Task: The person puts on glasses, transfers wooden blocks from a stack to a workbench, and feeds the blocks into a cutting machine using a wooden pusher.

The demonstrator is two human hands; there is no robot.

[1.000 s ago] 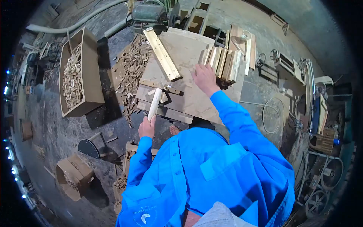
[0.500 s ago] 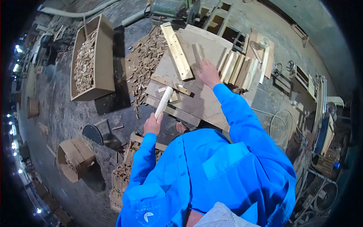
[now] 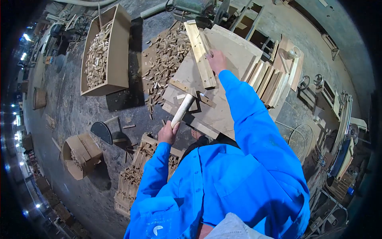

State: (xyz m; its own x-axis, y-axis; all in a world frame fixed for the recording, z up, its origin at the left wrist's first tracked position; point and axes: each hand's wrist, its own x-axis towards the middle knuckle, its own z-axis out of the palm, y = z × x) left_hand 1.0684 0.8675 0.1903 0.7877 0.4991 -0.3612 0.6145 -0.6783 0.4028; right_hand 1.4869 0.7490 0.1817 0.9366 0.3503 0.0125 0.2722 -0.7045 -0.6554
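Right hand (image 3: pixel 217 62) has moved to the long board (image 3: pixel 200 54), upper centre, its grip unclear; left hand (image 3: pixel 167 133) clasps a pale handle (image 3: pixel 183 110); strips (image 3: pixel 266 81) remain stacked centre-right.

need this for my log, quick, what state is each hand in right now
Left hand: closed, holding the pale rod.
Right hand: fingers curled at the board; grip cannot be told.

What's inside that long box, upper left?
Small wood pieces lie heaped in the box. They cover its bottom, so anything beneath the top layer cannot be seen.
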